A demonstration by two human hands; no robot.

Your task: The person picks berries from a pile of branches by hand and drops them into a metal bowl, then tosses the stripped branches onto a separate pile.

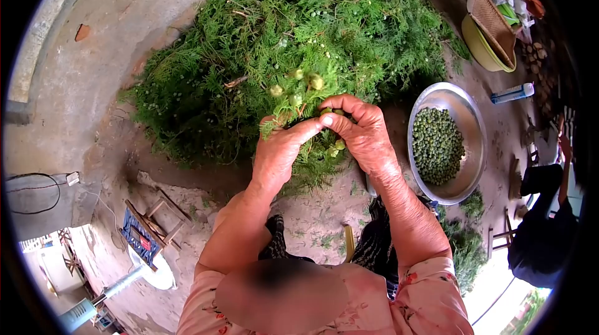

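Above the dirt floor (318, 213), left hand (279, 151) gripping a green sprig (292, 110), right hand (362, 132) pinching small green cones (334, 111).

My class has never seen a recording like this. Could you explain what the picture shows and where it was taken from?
There is no machine here, only a person's two bare hands. The single picture comes from a camera worn on the head, looking down, so the arms reach in from the bottom edge. The left hand holds a leafy green sprig bearing round green cones; the right hand pinches at it. Beyond lies a large heap of cut greenery on the ground. To the right, a metal basin holds many small round green pieces. Another person is at the far right.
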